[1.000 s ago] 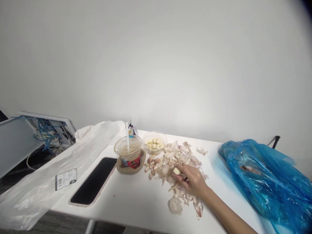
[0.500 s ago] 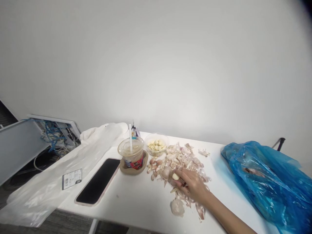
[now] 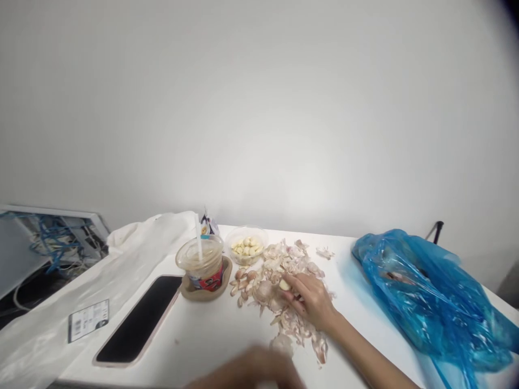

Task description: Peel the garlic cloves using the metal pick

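My right hand (image 3: 308,300) is over the heap of papery garlic skins (image 3: 292,261), its fingers closed on a pale peeled garlic clove (image 3: 284,284). Just left of those fingertips sits a whitish garlic bulb (image 3: 264,292). Unpeeled cloves (image 3: 243,281) lie in a small cluster beside it. At the bottom edge my left hand (image 3: 251,370) shows as a motion blur, its fingers smeared; another pale bulb (image 3: 281,343) is partly behind it. A clear plastic bowl (image 3: 259,233) at the back holds several peeled cloves.
A lidded drink cup (image 3: 199,258) with a straw stands in a cardboard holder (image 3: 187,292). Left of it lie a phone (image 3: 138,321) and a clear plastic bag with a label (image 3: 88,320). A blue plastic bag (image 3: 430,292) is on the right, and a wall (image 3: 259,119) rises behind the table.
My left hand has come into view at the bottom edge. My right hand still holds the clove above the skins. The whole view has shifted, with things appearing farther left.
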### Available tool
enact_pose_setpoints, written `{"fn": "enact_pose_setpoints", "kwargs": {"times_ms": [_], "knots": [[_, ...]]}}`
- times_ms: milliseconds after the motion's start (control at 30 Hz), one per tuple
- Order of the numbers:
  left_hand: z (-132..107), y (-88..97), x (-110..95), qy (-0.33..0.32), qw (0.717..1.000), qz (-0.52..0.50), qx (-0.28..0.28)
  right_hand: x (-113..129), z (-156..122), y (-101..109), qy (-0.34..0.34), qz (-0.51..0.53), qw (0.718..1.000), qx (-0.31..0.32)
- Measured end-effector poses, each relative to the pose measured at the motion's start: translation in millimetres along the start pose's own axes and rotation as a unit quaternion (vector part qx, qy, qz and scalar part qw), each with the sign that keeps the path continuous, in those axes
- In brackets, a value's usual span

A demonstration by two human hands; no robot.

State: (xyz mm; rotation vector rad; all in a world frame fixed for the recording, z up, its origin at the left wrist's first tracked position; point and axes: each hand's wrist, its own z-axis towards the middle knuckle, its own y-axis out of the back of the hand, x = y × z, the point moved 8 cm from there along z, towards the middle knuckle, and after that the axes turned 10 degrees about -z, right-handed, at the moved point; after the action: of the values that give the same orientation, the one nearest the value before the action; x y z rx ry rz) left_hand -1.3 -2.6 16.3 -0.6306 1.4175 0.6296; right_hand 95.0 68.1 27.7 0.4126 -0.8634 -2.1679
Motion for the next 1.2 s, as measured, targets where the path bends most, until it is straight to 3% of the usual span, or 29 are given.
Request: {"fn": "enact_pose_setpoints", "kwargs": {"times_ms": [100, 200, 333, 433, 567, 700, 833, 1033, 1200], "knots": [[25, 55.0, -14, -0.037, 0.987, 0.051, -0.148, -1, 0, 1, -0.01, -0.01, 1.0, -0.004], [51, 80.7, -18, -0.061, 0.97, 0.087, -0.217, -1, 1, 2, -0.015, -0.017, 1.0, -0.01], [72, 76.7, -7, -0.076, 0.97, 0.079, -0.215, 2, 1, 1, -0.016, -0.02, 1.0, -0.011], [75, 75.2, 5, -0.078, 0.972, 0.037, -0.217, 4, 2, -1, -0.011, -0.011, 1.0, -0.012], [73, 87.0, 17, -0.066, 0.97, -0.056, -0.227, -1, 1, -1, -0.021, 0.001, 0.999, -0.029], [70, 95.0, 18, -0.056, 0.961, -0.139, -0.232, -14, -3, 0, -0.071, 0.02, 0.996, -0.05], [69, 90.5, 11, -0.056, 0.955, -0.19, -0.223, -20, -6, 4, -0.121, 0.067, 0.988, -0.062], [69, 85.0, 18, -0.023, 0.947, -0.24, -0.211, -34, -6, 16, -0.243, 0.168, 0.954, -0.056], [71, 87.0, 32, -0.01, 0.942, -0.262, -0.21, -45, -10, 4, -0.319, 0.258, 0.912, -0.008]]}}
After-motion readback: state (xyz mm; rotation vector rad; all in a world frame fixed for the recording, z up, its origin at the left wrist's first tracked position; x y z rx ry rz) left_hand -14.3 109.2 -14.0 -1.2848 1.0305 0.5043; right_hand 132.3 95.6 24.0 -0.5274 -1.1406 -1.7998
